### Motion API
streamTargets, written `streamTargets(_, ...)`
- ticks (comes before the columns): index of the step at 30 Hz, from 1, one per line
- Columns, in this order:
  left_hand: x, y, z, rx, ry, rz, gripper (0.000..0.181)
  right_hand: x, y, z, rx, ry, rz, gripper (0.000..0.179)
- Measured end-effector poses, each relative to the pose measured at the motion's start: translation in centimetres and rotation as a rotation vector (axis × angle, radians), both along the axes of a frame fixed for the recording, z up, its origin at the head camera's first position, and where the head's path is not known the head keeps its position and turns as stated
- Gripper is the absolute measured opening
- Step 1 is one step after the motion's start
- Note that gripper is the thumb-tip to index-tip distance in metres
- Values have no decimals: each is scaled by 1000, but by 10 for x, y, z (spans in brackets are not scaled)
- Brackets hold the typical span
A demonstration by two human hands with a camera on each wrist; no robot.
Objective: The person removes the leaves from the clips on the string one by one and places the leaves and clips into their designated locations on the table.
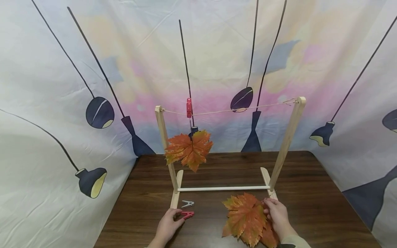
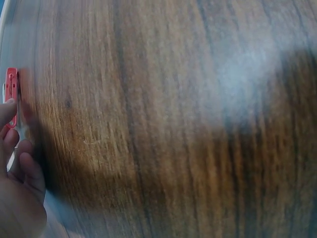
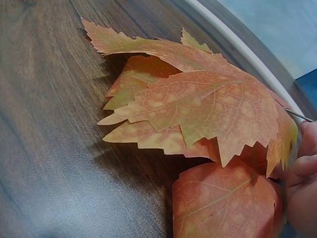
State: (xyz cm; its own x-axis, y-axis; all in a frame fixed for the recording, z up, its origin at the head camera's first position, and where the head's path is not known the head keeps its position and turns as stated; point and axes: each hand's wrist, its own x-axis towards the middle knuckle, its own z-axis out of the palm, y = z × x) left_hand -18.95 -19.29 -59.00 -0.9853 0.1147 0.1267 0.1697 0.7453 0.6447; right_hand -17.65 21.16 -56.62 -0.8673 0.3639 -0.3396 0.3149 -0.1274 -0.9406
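Down at the table's front left, my left hand [image 1: 169, 225] pinches one end of a red clothespin [image 1: 187, 215]. In the left wrist view, its fingertips meet the red clothespin [image 2: 12, 89] at the left edge. A grey clothespin [image 1: 187, 203] lies just beyond it. My right hand [image 1: 277, 215] pinches the thin stem of an orange artificial maple leaf [image 1: 245, 217], on top of other leaves [image 3: 223, 198]. The stem [image 3: 298, 115] runs to the fingertips in the right wrist view. Another maple leaf [image 1: 190, 150] hangs below a red clothespin [image 1: 189, 107] on a string [image 1: 223, 111].
A wooden frame [image 1: 286, 144] with two upright posts holds the string across its top. Its white crossbar [image 1: 223, 188] runs low between the feet, just behind the leaf pile. A patterned cloth [image 1: 211, 62] hangs behind the dark wooden table [image 1: 149, 179].
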Motion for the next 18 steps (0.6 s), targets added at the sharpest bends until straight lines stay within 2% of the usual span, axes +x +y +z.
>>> streamTargets(11, 1, 3, -1, -90, 32, 12, 28, 2, 2, -1, 11, -2, 15, 42)
streamTargets(18, -1, 5, 0, -128, 19, 33, 28, 2, 3, 1, 8, -32, -5, 40)
